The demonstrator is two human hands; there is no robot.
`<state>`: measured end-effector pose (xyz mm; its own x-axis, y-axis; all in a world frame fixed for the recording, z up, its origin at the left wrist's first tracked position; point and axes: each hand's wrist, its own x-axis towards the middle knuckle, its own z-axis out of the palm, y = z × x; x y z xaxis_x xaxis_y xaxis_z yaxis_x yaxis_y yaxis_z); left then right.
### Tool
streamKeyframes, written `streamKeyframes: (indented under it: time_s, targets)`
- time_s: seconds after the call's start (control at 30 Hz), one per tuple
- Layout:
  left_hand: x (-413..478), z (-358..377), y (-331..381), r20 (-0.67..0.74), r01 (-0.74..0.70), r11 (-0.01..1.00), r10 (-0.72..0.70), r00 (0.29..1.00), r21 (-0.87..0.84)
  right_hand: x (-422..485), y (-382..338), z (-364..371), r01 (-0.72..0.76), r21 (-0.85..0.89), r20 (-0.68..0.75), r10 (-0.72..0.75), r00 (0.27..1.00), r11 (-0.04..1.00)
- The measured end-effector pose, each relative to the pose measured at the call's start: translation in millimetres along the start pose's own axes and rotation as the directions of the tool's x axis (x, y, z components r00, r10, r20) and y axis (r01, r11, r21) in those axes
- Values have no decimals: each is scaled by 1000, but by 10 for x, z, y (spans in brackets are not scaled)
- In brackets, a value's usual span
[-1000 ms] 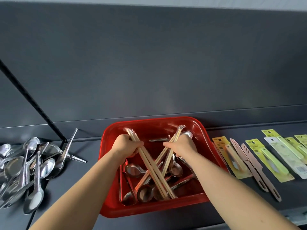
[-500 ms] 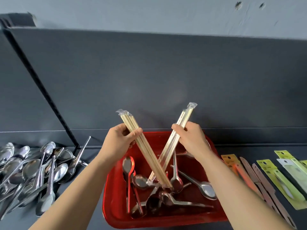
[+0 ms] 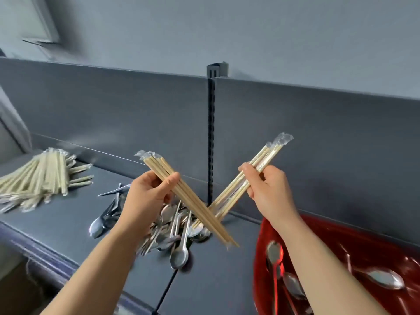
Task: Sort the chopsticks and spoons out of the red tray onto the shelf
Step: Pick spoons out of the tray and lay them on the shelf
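The left bundle of chopsticks (image 3: 193, 204) and the right bundle of chopsticks (image 3: 229, 194), each in clear wrapping, are held in the air above the shelf (image 3: 68, 221), to the left of the red tray (image 3: 341, 237). The bundles slope toward each other and cross at their lower ends, the left one in front, over the spoon pile (image 3: 179, 230).

Hand pose: the left hand (image 3: 147, 196) grips its bundle near the upper end, with the thumb across the top and the fingers curled beneath. The right hand (image 3: 270, 192) grips its bundle near the upper end, with the fingers curled round it. Both forearms reach up from the lower edge of the view.

Change: half a second ago the lower ends of both bundles stood inside the tray. Both bundles are now clear of it and have moved left over the shelf. The view has swung left, placing the tray at lower right.

Containers: the red tray stands on the shelf near the back panel (image 3: 318, 137). It holds loose metal spoons (image 3: 384, 279); blur hides their number. The spoon pile lies at the foot of the slotted upright (image 3: 211, 133). A chopstick pile (image 3: 41, 178) lies toward the shelf's left end, near its back edge.
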<state>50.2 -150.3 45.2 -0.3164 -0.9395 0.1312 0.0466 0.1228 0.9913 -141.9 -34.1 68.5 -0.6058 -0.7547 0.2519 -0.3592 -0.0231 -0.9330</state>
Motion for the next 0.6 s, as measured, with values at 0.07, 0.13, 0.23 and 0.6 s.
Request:
streamKeyframes:
  time_s: [0.07,0.13,0.23,0.6]
  targets:
    - [18,-482,-18,-76,18,1000,-19,997,-12,-7,-112,498,15,12,85,-16,996,1000]
    - [45,-1016,-47,-145,33,999,-34,989,-5,-25,-230,1030,25,11,157,-26,987,1000]
    - [89,-1833,-85,-227,37,999,-31,973,19,-66,-408,1845,33,5,261,-33,965,999]
    - [569,-4124,-255,-344,156,984,-117,932,88,-122,-835,4148,-31,-92,385,64,921,995]
